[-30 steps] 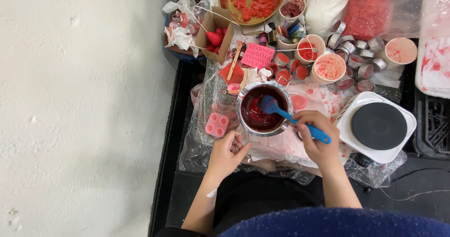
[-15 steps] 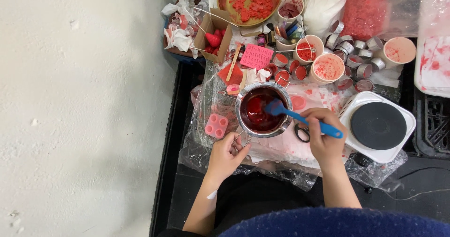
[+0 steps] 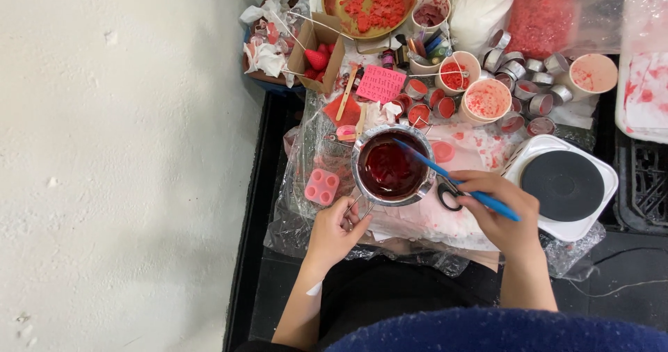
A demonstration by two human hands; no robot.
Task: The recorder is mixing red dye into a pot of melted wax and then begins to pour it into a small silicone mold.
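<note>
A small metal pot [image 3: 362, 181] holds dark red liquid [image 3: 386, 168]. My left hand [image 3: 332, 232] grips the pot's handle at its near-left side. My right hand [image 3: 497, 209] holds a blue spatula [image 3: 456, 179], whose tip reaches over the pot's far rim. A pink silicone mould [image 3: 321, 186] with several cavities lies just left of the pot. Black scissors [image 3: 445, 193] lie partly under my right hand.
A white hot plate with a black disc [image 3: 562, 185] sits to the right. Behind the pot stand several small metal tins [image 3: 529, 88], paper cups with red wax [image 3: 487, 100], a brass bowl of red chunks [image 3: 372, 1] and a cardboard box [image 3: 316, 49]. Plastic sheeting [image 3: 299, 213] covers the table.
The spatula has turned in the pot, its blade swinging from the middle toward the far rim. My right hand shifted slightly right. My left hand stays on the handle.
</note>
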